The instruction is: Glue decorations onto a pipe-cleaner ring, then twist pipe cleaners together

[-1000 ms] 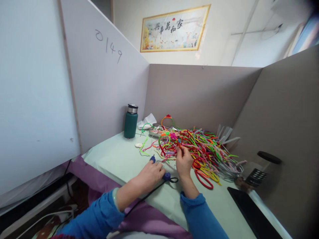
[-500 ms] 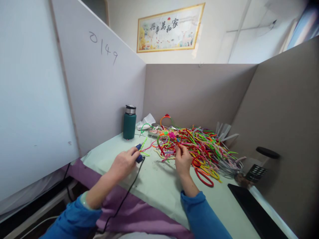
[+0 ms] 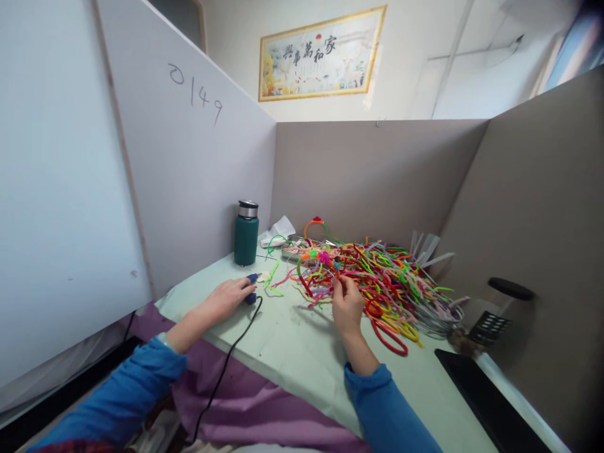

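Note:
My left hand [image 3: 224,301] is closed around a small blue glue gun [image 3: 251,298] with a black cord [image 3: 231,353], low over the left part of the table. Just beyond its tip lie bright green pipe cleaner pieces [image 3: 272,280]. Between the fingertips of my right hand [image 3: 348,306] is pinched one end of a pipe cleaner hoop, orange and green, with a pink flower [image 3: 324,257] on it. The hoop stands in front of the pile, so its outline is partly lost among the colours.
A heap of colourful pipe cleaners [image 3: 391,277] spreads across the back right. A green bottle [image 3: 246,236] stands at the back left, near white tissue [image 3: 282,228]. At the right lie a black flat object [image 3: 486,396] and a black-lidded container [image 3: 491,324]. Partitions [image 3: 377,170] surround the table.
My left hand has moved left and slightly down with the glue gun, away from the green pieces, which now show more fully. My right hand has barely moved.

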`<state>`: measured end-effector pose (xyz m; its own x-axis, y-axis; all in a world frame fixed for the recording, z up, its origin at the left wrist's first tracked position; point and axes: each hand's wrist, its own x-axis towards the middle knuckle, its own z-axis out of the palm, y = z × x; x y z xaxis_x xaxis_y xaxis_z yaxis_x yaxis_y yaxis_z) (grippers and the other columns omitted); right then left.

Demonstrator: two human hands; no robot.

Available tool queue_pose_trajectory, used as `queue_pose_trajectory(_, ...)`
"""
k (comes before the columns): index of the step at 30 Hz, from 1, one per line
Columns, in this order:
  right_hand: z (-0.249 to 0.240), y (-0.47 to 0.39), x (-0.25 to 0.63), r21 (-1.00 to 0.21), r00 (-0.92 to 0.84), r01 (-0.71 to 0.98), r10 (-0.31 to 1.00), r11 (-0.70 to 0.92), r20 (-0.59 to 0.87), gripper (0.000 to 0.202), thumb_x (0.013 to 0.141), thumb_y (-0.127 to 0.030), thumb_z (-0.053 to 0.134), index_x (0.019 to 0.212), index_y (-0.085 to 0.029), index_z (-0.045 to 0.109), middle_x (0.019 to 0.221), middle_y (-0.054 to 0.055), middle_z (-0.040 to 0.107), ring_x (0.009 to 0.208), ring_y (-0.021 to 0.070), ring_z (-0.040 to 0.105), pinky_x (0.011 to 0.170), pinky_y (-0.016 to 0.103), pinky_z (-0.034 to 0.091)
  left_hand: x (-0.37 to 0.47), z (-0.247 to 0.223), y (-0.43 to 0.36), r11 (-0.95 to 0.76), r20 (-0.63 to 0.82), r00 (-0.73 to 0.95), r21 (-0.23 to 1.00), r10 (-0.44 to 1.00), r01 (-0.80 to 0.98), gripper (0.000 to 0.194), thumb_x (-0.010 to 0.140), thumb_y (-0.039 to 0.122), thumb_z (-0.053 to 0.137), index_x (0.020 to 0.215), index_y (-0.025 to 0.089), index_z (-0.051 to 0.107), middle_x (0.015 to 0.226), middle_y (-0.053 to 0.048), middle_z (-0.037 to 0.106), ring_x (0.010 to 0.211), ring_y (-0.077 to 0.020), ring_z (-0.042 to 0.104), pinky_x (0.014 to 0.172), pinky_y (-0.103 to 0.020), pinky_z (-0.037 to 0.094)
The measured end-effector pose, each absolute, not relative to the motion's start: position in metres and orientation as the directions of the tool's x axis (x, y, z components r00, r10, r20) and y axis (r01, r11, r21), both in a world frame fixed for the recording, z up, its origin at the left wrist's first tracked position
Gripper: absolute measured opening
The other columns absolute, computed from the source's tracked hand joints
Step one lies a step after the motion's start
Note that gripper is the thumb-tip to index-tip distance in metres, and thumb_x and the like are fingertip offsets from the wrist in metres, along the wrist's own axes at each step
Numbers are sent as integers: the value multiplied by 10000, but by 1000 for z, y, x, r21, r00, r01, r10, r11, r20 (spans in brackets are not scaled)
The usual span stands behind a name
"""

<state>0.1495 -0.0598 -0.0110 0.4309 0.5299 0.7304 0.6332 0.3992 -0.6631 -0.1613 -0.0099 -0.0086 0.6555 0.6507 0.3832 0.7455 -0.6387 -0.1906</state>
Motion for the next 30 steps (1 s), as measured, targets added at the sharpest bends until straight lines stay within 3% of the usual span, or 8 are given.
queue_pose_trajectory(3, -11, -59, 149, -663, 430, 631, 530, 404, 731, 314, 888, -414, 432, 895, -159, 615, 774, 68, 647, 654, 173, 551, 625, 265, 383, -167, 1, -6, -636, 443, 612, -113, 656, 764, 505, 752, 22, 421, 1189, 239, 550, 1173, -78, 562, 994, -204, 549, 839, -316, 427)
queue_pose_trajectory(6, -12, -59, 149, -654, 430, 639, 518, 404, 740, 319, 887, -414, 429, 889, -157, 618, 766, 67, 645, 650, 173, 550, 624, 267, 382, -158, 16, 6, -584, 497, 514, -17, 700, 812, 431, 774, 85, 433, 1166, 199, 569, 1144, -88, 584, 1044, -210, 527, 892, -325, 413)
queue_pose_trajectory(9, -13, -59, 149, -652, 427, 639, 516, 408, 742, 314, 886, -414, 431, 882, -160, 616, 764, 64, 645, 652, 173, 551, 626, 266, 383, -136, 28, 27, -557, 382, 521, -20, 763, 830, 366, 779, 191, 483, 1125, 186, 603, 1121, -96, 612, 1062, -250, 510, 899, -366, 403)
queue_pose_trajectory(13, -14, -58, 150, -659, 430, 630, 522, 410, 736, 295, 888, -405, 436, 881, -167, 609, 768, 58, 645, 654, 169, 550, 627, 262, 381, -110, 28, 59, -567, 156, 561, -10, 813, 824, 499, 738, 255, 543, 1237, 223, 540, 1271, -96, 550, 1160, -280, 458, 941, -396, 368)
queue_pose_trajectory(16, -13, -58, 150, -660, 427, 630, 526, 410, 735, 289, 887, -401, 436, 859, -167, 603, 762, 56, 637, 649, 165, 542, 621, 260, 376, -103, 21, 75, -545, 78, 543, 9, 836, 838, 590, 732, 270, 547, 1315, 239, 467, 1314, -100, 520, 1211, -286, 418, 967, -398, 344)
queue_pose_trajectory(21, -11, -59, 148, -658, 418, 629, 532, 415, 736, 289, 889, -393, 427, 847, -166, 600, 760, 55, 628, 649, 162, 533, 618, 259, 373, -104, 11, 87, -534, 62, 531, 73, 845, 842, 642, 740, 280, 522, 1368, 236, 398, 1260, -81, 564, 1177, -268, 441, 939, -350, 365)
queue_pose_trajectory(30, -12, -59, 149, -648, 408, 633, 529, 423, 744, 281, 891, -382, 426, 843, -167, 600, 762, 54, 627, 651, 162, 530, 617, 259, 372, -109, 17, 90, -468, 106, 461, 49, 881, 882, 614, 762, 281, 497, 1363, 190, 413, 1119, -95, 634, 1080, -265, 489, 891, -342, 382)
